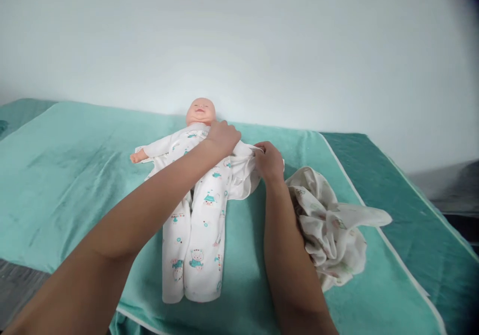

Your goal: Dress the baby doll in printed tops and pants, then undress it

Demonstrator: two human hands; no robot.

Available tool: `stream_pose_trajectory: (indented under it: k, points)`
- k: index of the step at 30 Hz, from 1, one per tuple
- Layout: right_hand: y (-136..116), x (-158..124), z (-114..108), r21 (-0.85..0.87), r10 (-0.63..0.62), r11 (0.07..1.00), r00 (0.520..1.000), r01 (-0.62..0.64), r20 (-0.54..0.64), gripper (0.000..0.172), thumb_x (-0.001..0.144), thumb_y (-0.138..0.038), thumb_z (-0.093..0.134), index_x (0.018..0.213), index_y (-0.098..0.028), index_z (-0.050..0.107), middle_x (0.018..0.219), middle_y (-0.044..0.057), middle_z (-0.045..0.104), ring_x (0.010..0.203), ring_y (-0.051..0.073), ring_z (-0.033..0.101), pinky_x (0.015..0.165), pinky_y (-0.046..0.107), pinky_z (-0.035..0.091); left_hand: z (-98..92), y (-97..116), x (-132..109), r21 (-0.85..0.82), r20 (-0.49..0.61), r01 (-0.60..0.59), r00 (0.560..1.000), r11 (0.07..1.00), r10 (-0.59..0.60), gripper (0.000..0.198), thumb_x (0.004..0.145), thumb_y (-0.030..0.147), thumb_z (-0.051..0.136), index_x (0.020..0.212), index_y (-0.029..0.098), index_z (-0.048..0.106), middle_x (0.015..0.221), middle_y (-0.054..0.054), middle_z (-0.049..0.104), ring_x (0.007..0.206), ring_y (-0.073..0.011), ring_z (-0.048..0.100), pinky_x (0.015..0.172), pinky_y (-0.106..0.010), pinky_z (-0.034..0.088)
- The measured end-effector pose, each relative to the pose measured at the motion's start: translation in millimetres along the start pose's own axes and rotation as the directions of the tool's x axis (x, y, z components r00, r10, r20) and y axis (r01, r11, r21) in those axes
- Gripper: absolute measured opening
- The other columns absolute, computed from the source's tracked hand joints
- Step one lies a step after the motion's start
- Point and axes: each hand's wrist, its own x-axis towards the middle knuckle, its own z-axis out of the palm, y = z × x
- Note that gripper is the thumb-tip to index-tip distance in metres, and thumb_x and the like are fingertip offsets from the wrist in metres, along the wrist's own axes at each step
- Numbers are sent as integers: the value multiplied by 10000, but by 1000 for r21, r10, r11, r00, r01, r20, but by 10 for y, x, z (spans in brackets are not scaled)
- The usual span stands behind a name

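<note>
A baby doll (200, 110) lies on its back, its head toward the wall, in a white baby outfit (205, 210) with small teal and red prints. Its arm at the left of the view is in a sleeve, with the small doll hand (138, 156) showing. My left hand (224, 138) is curled over the doll's shoulder at the right of the view, closed on the cloth; its fingertips are partly hidden. At the sleeve (247, 151) on that same side, my right hand (270, 161) pinches the fabric near its end. The doll's hand on that side is hidden.
A crumpled cream cloth (329, 225) with faint prints lies right of my right forearm. Beneath everything is a light teal blanket (75, 175) over a darker green cover (404, 210). A white wall (239, 41) rises behind. Grey floor (18, 285) shows at lower left.
</note>
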Motion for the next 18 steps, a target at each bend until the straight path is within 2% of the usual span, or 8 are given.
stream_pose_trajectory:
  k: [6, 8, 11, 16, 18]
  points:
    - [151, 99, 26, 171, 65, 983, 998, -62, -8, 354, 738, -207, 498, 1020, -207, 712, 988, 86, 752, 851, 250, 651, 750, 356, 500, -88, -223, -163, 10, -20, 83, 996, 997, -82, 425, 874, 14, 513, 1237, 166, 676, 1230, -173, 670, 1177, -349, 581, 892, -449, 454]
    - [157, 121, 33, 262, 80, 963, 996, -70, -30, 393, 663, -188, 513, 1004, -195, 708, 1041, 88, 749, 881, 237, 665, 779, 352, 529, -51, -242, -180, -8, -20, 106, 994, 994, -106, 426, 868, 10, 528, 1242, 155, 671, 1237, -182, 661, 1185, -363, 574, 898, -459, 460]
    - [159, 143, 37, 465, 103, 883, 993, -67, -52, 478, 566, -156, 536, 1023, -169, 677, 1166, 109, 724, 971, 230, 692, 842, 352, 566, 3, -242, -194, -37, -30, 97, 995, 995, -98, 415, 873, 1, 517, 1224, 155, 675, 1218, -172, 665, 1182, -356, 583, 917, -463, 477]
    - [183, 156, 65, 575, 120, 813, 993, -91, -12, 432, 515, -159, 531, 931, -179, 645, 1087, 108, 725, 1001, 272, 708, 903, 421, 576, -64, -322, -251, -72, -65, 136, 988, 988, -141, 416, 900, 26, 512, 1268, 160, 651, 1200, -163, 660, 1193, -353, 586, 923, -447, 488]
    - [180, 164, 75, 663, 114, 745, 993, -77, -14, 429, 515, -176, 524, 930, -188, 630, 1101, 102, 718, 1038, 280, 707, 928, 434, 574, -83, -338, -255, -88, -86, 135, 986, 987, -142, 418, 904, 23, 501, 1272, 157, 648, 1197, -157, 660, 1184, -343, 589, 902, -433, 491]
